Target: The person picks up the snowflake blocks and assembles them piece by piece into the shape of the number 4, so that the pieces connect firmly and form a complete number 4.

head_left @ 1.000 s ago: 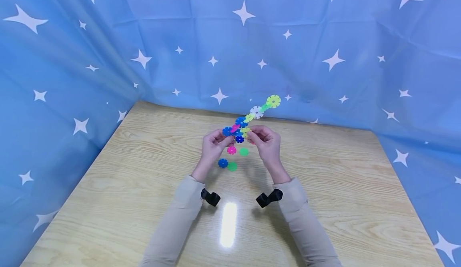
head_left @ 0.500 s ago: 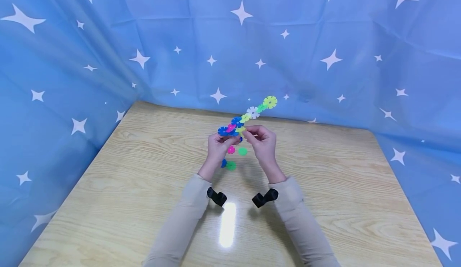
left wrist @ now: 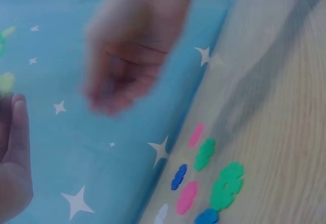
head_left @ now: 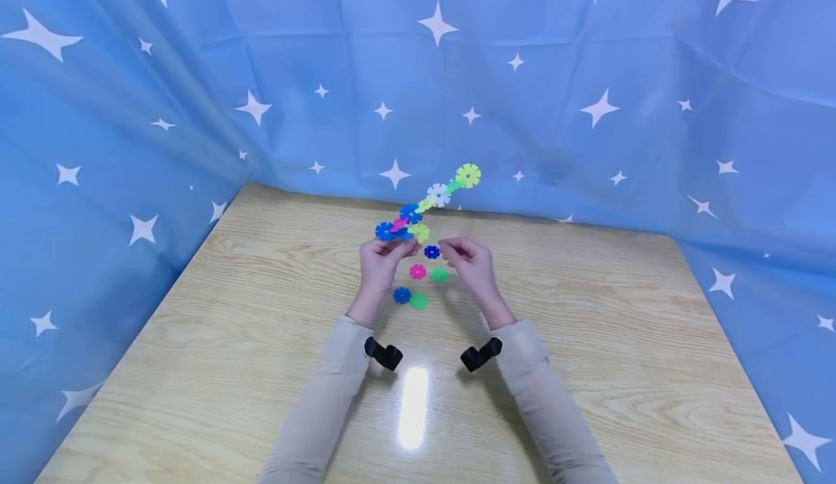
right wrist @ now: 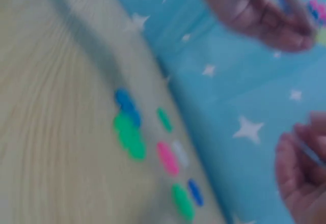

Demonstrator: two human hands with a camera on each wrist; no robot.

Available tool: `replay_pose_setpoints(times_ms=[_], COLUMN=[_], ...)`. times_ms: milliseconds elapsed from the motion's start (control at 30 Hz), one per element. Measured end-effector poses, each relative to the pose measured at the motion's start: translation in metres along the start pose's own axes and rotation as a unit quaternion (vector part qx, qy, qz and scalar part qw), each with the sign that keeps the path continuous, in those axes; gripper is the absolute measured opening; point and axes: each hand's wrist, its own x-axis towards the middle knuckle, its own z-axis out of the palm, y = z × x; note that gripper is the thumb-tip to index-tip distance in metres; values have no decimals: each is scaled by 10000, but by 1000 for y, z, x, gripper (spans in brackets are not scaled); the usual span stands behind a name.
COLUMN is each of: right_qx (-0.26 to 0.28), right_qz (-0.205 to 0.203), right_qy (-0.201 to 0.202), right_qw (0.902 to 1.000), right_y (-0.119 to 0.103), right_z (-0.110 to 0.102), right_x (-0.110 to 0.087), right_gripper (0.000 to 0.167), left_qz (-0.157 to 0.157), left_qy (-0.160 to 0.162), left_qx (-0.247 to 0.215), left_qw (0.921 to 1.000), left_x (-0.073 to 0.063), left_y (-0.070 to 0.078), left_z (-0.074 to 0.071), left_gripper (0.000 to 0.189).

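My left hand [head_left: 379, 266] pinches the lower end of a chain of interlocking snowflake discs, lifted over the table. Upward run blue, pink, yellow and green discs and a white disc [head_left: 439, 195], ending in a yellow disc [head_left: 468, 175]. Just above the left fingertips sits another yellow disc [head_left: 419, 234], at the chain's side. To the right, my right hand [head_left: 472, 263] is apart from the chain, its fingers loosely bent with nothing visible between them. The left wrist view blurs this hand and cuts off most of the chain.
Loose discs lie on the wooden table [head_left: 588, 339] below and between the hands: a dark blue disc [head_left: 432, 252], a pink disc [head_left: 417, 272], a green disc [head_left: 440, 274], and nearer, a blue disc [head_left: 401, 295] touching another green disc [head_left: 419, 301]. A blue star-patterned curtain [head_left: 522, 107] stands behind.
Half a second ago the right fingers were at the yellow disc beside the left hand; they have come away from it. The left hand has shifted left, taking the chain along.
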Motion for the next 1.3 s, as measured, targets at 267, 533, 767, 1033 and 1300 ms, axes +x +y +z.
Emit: replay_pose_setpoints(times_ms=[267, 533, 767, 1033, 1300], right_qx=[-2414, -3322, -3284, -3195, -2124], right_qz=[504, 823, 1359, 468, 295], right_qy=[-1138, -1403, -1453, -1223, -748], right_qw=[9624, 9291, 9233, 9385, 9739], right_y=[34, 32, 28, 34, 7], right_z=[7, 13, 8, -2, -9], right_x=[3, 10, 12, 4, -2], right_gripper=[32, 32, 24, 7, 23], left_qz=[31, 65, 54, 118, 159], left_qy=[40, 58, 43, 13, 55], left_qx=[24, -1, 57, 1, -32], left_qw=[10000, 10000, 10000, 9999, 9999], left_x=[2, 2, 2, 1, 2], left_y=[10, 15, 14, 14, 13], left_z=[-2, -1, -2, -4, -4], left_gripper=[15, 10, 23, 23, 25])
